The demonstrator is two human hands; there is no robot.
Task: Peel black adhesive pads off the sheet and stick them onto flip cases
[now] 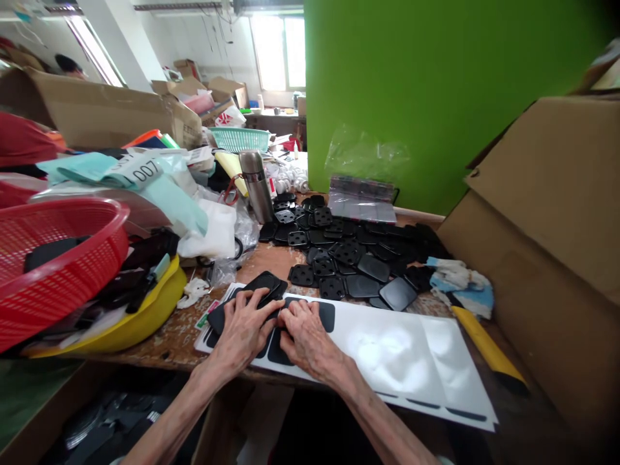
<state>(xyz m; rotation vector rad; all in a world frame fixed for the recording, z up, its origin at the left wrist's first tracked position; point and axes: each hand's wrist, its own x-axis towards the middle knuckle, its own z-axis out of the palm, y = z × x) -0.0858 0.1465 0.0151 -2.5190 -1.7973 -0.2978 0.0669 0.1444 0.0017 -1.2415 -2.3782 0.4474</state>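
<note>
My left hand [245,329] and my right hand [307,336] meet over the left end of a white glossy sheet [402,355] that carries black rounded sticker patches [327,315]. The left hand's fingers lie on a small stack of black square plastic pieces [261,284] held against the sheet. The right hand's fingers are curled and pinched at the edge of that stack and a black patch; what they grip is hidden. Behind the sheet spreads a pile of black square plastic pieces [349,258], some with holes.
A red mesh basket [53,258] on a yellow bowl [145,316] stands at left. A steel flask [256,184], clear bags [363,194], cloths [460,284], a yellow-handled tool [484,345] and cardboard boxes [547,213] surround the wooden table [271,258]. A green wall [436,84] rises behind.
</note>
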